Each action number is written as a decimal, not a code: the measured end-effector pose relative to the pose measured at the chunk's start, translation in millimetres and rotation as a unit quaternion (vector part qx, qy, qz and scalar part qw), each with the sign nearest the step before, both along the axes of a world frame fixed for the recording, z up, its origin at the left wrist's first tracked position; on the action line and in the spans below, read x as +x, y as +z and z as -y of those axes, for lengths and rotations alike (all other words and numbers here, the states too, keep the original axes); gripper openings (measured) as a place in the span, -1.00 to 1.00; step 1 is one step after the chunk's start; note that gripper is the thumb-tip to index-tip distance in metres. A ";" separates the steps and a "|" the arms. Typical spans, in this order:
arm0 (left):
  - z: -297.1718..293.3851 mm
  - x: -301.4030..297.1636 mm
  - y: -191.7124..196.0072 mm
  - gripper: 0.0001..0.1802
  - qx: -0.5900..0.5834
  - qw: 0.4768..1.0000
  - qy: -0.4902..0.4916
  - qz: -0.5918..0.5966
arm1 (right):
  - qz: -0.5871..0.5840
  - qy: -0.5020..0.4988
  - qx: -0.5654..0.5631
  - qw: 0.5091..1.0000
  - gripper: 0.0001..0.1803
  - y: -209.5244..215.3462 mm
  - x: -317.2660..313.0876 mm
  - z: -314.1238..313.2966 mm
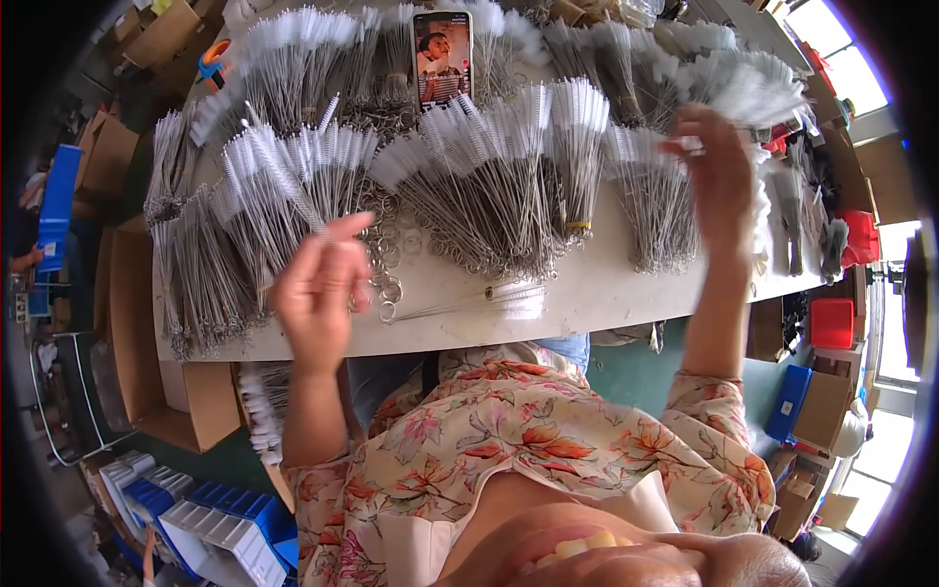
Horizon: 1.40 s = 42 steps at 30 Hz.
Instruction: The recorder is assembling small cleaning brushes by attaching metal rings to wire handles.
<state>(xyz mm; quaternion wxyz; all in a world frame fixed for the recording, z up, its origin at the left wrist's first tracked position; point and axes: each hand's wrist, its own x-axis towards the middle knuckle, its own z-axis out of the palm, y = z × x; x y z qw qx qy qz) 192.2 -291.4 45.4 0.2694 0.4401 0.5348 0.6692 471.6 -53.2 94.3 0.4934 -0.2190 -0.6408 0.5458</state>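
Observation:
In my left hand [328, 284], near the table's left front, the fingers are curled around a white-bristled wire cleaning brush [282, 171]. Its bristle end points up and away to the left. My right hand [716, 171] is over the brush bundles at the right, smeared by motion, its fingers bent; whether they hold anything cannot be made out. Below it stands a bundle of wire brushes [650, 210]. Between my hands is a wide pile of similar brushes [489, 186]. Metal rings [386, 249] lie beside my left fingers, and a few brushes [514, 298] lie sideways along the front edge.
A phone [443, 64] showing a video stands at the back of the table [606, 293]. Orange-handled scissors [212, 64] are at the far left. An open cardboard box [186, 421] is beside the table, with blue and white bins [210, 519] on the floor. Red containers [831, 323] are at the right.

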 end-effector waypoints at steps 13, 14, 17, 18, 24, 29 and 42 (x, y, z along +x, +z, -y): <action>-20.8 42.7 9.7 -0.86 0.228 0.950 0.134 -0.169 | 0.161 0.137 0.062 0.975 -0.67 -18.3 -91.1 111.3; -20.6 34.5 14.5 -0.86 0.238 0.908 0.069 -0.339 | 0.091 0.178 -0.043 0.979 -0.67 -31.7 -95.1 113.8; -20.3 61.3 -38.8 -0.74 0.108 0.978 0.005 -0.179 | -0.137 0.218 -0.350 0.901 -0.73 -44.9 -115.2 133.3; -30.7 65.7 -36.4 -0.73 0.170 0.956 0.023 -0.236 | -0.183 0.217 -0.385 0.878 -0.75 -49.2 -114.7 131.1; -28.8 58.8 -6.5 -0.65 0.208 0.867 0.004 -0.454 | -0.199 0.256 -0.364 0.873 -0.79 -29.1 -82.5 107.3; -32.9 35.6 17.2 -0.22 0.196 0.929 -0.014 -0.314 | 0.225 0.211 -0.047 0.950 -0.86 -32.0 -66.4 113.7; -15.9 58.6 10.7 -0.77 0.186 0.925 -0.174 -0.281 | 0.266 0.408 -0.167 0.857 -0.80 -11.0 -43.2 121.3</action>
